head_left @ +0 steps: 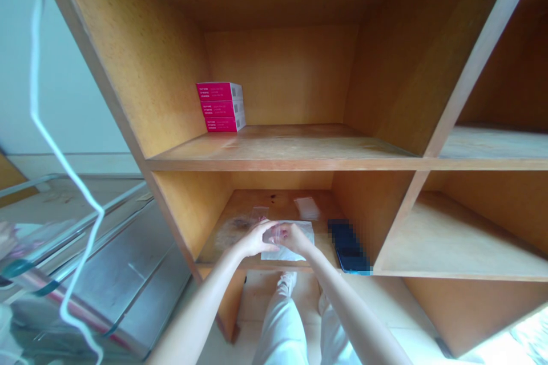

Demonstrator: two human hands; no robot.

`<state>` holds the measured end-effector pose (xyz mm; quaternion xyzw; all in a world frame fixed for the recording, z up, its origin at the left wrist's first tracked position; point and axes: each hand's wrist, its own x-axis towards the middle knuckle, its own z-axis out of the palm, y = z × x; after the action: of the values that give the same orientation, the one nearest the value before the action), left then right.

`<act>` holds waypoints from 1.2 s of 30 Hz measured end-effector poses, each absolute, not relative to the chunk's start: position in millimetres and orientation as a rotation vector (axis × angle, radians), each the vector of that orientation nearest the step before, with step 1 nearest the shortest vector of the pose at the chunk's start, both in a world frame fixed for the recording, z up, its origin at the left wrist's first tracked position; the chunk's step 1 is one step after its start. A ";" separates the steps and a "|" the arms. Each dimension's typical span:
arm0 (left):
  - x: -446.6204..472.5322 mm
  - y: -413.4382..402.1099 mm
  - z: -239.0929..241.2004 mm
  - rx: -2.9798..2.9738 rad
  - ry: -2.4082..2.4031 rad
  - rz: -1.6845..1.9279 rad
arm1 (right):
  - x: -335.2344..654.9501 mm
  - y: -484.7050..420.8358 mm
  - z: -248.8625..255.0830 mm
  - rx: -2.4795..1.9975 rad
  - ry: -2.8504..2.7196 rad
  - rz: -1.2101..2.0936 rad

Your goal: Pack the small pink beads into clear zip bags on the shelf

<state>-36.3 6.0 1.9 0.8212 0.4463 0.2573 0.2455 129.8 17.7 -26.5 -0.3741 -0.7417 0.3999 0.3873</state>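
Note:
My left hand [253, 240] and my right hand [295, 238] meet over the lower shelf [222, 239] of a wooden cabinet. Both pinch a small clear plastic bag [274, 234] between their fingertips. What is inside the bag is too small to tell. Under the hands lies a white sheet [289, 254] flat on the shelf board. Another small clear bag [259, 213] and a pale packet [307, 207] lie further back on the same shelf.
A dark phone [349, 246] lies at the right of the lower shelf. Three stacked pink and white boxes [221, 106] stand at the back left of the upper shelf [282, 151]. A white cable [55, 154] hangs at the left over a metal surface [124, 285].

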 end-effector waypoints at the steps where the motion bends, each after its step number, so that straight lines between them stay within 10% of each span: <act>1: -35.4 5.4 2.4 2.250 1.209 0.714 | 129.6 17.3 -26.2 -0.947 -1.886 1.014; 36: -14.5 18.0 -77.9 2.001 1.508 1.528 | 156.6 32.6 -57.8 -1.410 -2.014 0.320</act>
<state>-14.5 18.0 -77.9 0.6781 0.5111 0.5180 0.1033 156.6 32.6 -57.8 -0.5379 -0.7683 0.1219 0.3250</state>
